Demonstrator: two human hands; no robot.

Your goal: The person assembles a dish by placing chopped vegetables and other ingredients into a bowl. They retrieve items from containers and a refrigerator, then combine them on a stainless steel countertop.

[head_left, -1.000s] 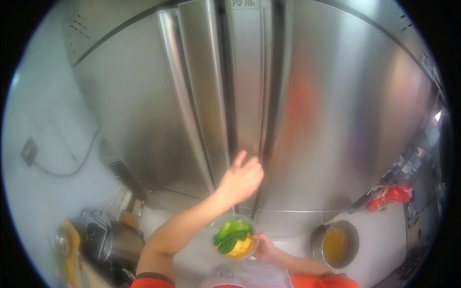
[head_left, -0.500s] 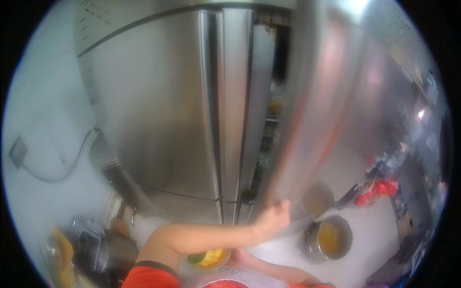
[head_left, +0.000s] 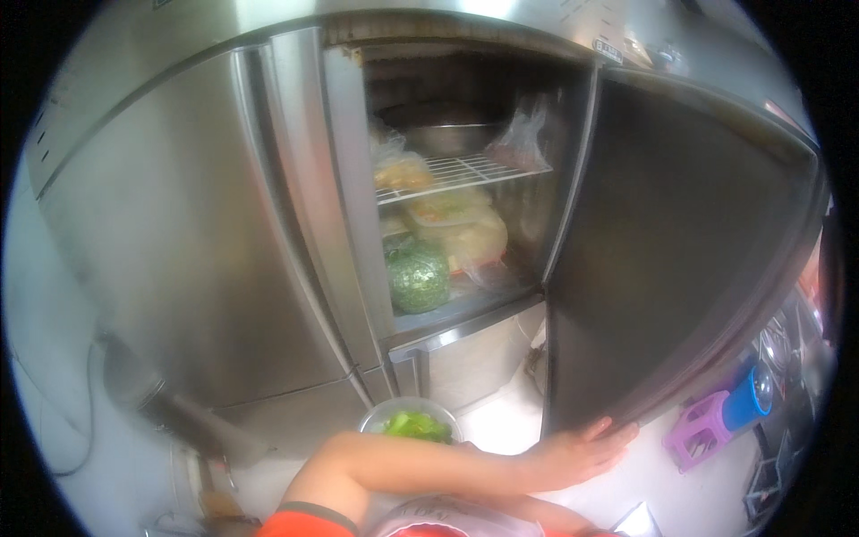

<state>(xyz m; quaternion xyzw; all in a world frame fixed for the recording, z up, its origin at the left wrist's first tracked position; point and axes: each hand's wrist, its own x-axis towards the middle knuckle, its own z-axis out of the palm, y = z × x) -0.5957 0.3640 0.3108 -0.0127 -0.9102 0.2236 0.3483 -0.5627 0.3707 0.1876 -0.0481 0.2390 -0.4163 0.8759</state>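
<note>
My left hand (head_left: 582, 455) reaches across in front of me to the right. Its fingers are stretched out at the lower edge of the refrigerator door (head_left: 671, 242), which stands wide. Below the fridge, a bowl (head_left: 369, 421) with green vegetable pieces (head_left: 416, 425) shows beyond my left forearm. My right forearm (head_left: 555, 512) runs leftward toward the bowl; my left arm hides the right hand, which the earlier frame shows at the bowl's side. In the compartment, a wire shelf (head_left: 465, 172) carries bagged food and a metal vessel (head_left: 452, 136). Beneath are a round green wrapped bundle (head_left: 418, 279) and a lidded container (head_left: 445, 209).
The left fridge door (head_left: 170, 242) is closed. A pink plastic stool (head_left: 698, 431) and a blue cup-shaped item (head_left: 744, 403) stand at the right, past the door edge. A cord (head_left: 88, 412) hangs along the wall at far left.
The right fridge door has swung from barely ajar to wide, baring the shelves. My left hand has moved right with it and its fingers have straightened. The view has turned right.
</note>
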